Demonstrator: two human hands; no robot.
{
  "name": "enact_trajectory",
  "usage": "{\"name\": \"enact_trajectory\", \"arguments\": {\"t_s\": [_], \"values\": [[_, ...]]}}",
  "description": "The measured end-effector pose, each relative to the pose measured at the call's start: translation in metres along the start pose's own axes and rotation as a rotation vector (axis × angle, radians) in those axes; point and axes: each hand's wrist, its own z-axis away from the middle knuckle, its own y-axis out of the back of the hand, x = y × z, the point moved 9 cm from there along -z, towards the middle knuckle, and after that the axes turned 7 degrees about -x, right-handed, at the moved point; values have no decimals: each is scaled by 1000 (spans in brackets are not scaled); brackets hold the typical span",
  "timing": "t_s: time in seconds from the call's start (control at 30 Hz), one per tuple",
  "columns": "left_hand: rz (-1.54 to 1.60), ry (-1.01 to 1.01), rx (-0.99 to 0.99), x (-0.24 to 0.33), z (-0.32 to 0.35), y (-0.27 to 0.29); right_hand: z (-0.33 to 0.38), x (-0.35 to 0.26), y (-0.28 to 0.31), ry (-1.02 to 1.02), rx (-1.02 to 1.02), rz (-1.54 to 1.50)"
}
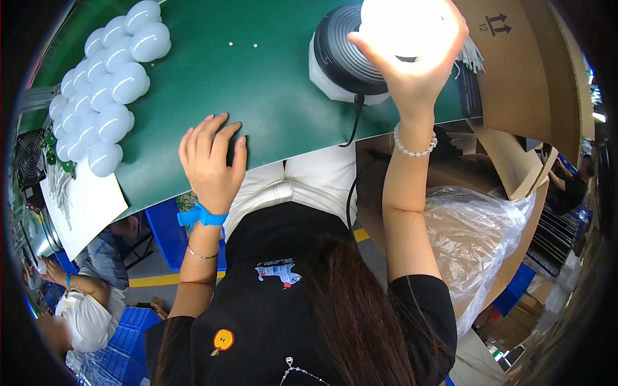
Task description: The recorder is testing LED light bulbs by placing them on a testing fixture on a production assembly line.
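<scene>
My right hand point(418, 67) is wrapped around a large glowing white bulb point(399, 26), holding it over a round black ribbed socket fixture point(344, 55) with a black cord. The bulb is lit and bright. On the green table mat point(270, 96) my left hand point(211, 161) rests flat, fingers spread, holding nothing; it wears a blue wrist strap. Several unlit white bulbs point(103, 83) lie in a row along the mat's left side, well left of my left hand.
A white sheet point(90, 206) lies at the mat's near left corner. An open cardboard box point(515, 77) and a clear plastic bag point(476, 238) stand to the right. Another person point(84, 309) sits lower left by blue crates.
</scene>
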Motion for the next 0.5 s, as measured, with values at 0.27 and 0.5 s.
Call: {"name": "enact_trajectory", "arguments": {"t_s": [0.27, 0.5], "values": [[12, -9, 14, 0, 0, 0, 5, 37, 7, -241, 169, -694], [11, -13, 23, 0, 3, 0, 23, 48, -6, -415, 195, -1591]]}}
